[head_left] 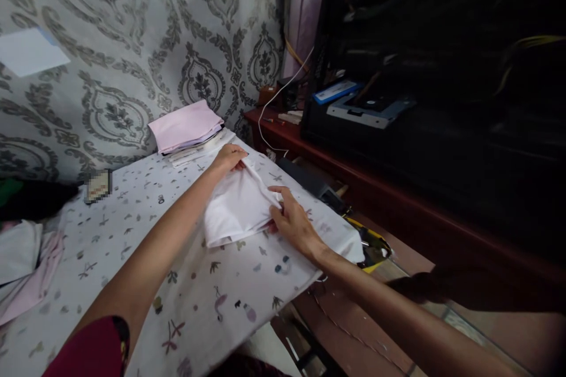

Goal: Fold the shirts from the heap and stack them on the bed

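A folded white cloth [236, 206] lies on the patterned sheet over the table [212, 300]. My left hand [230, 158] grips its far edge, with fingers curled over the fabric. At the near right edge, my right hand [292, 222] pinches the cloth between thumb and fingers. Just beyond my left hand sits a stack of folded cloths [186, 129], pink on top with darker and white layers below. The exact kind of garment in my hands cannot be made out.
Loose clothes [22, 253] lie at the left, near a small blurred box [98, 186]. To the right stands a dark red wooden desk [336, 171] with a blue-and-white box [336, 92] and a white cable [265, 109]. Patterned wallpaper [132, 41] borders the back.
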Motion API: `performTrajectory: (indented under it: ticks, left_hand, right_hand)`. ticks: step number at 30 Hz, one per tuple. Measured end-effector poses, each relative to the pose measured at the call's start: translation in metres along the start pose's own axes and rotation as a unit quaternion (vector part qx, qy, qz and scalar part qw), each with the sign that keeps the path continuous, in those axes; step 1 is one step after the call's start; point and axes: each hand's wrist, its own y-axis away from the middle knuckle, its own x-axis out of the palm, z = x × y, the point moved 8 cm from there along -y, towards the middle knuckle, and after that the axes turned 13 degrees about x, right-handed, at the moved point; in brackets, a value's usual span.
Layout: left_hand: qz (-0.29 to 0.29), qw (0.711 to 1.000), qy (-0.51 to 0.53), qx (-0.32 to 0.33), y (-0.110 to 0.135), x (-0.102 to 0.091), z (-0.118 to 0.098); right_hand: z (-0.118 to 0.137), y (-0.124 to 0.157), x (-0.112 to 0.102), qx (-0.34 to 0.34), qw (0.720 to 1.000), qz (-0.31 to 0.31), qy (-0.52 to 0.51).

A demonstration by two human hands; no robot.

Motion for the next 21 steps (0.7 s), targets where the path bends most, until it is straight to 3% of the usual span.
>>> performTrajectory:
  ticks: [6,10,12,14,18,21]
  left_hand:
    - [0.022,1.000,0.003,-0.018,-0.002,0.024,0.013]
    - [0.043,0.998,0.046,0.005,0.007,0.023,0.015]
    - [0.046,0.994,0.088,0.044,0.011,0.010,0.014]
    - [0.023,0.992,0.098,0.075,0.014,-0.015,0.020]
    - [-0.029,0.996,-0.054,0.072,0.019,-0.072,0.050]
    - [-0.016,0.986,-0.147,0.071,0.026,-0.090,0.069]
  right_hand:
    - [-0.014,-0.008,-0.001,0.072,0.992,0.060,-0.085]
    - [-0.014,-0.009,-0.004,0.075,0.992,0.092,-0.043]
    - [-0.010,-0.011,-0.013,0.052,0.995,0.070,0.040]
    - [-0.001,-0.017,-0.027,0.010,0.989,0.009,0.150]
    - [0.026,-0.052,-0.035,-0.041,0.951,-0.080,0.297]
    - [0.044,-0.097,-0.017,-0.019,0.940,-0.079,0.331]
